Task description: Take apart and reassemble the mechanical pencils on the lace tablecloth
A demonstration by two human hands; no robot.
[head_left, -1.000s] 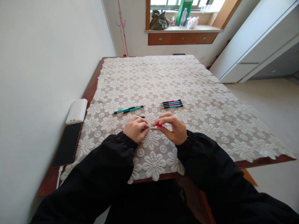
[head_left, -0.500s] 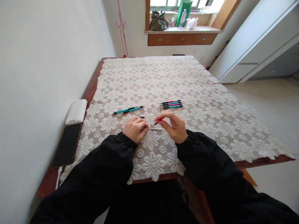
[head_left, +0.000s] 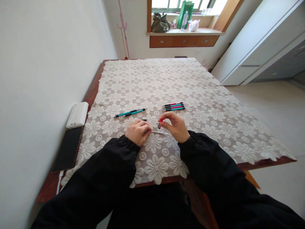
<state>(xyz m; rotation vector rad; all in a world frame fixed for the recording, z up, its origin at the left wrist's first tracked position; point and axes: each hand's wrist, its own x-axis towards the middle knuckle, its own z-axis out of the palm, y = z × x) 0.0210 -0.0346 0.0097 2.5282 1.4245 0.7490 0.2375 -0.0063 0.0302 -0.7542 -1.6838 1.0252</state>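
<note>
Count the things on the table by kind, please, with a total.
Whole pens: 6, two teal and a group of four
Pen parts in the hands: 2, thin refill, red-tipped barrel
Power bank: 1
Phone: 1
Total: 10

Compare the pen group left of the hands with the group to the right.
The left group has two pens; the right group has about four. The left pens are both teal; the right group mixes pink and teal. The left pair slants more than the right group. Both lie untouched on the lace cloth, beyond the hands.

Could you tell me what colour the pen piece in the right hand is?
Red, in the head view: piece, right hand.
</note>
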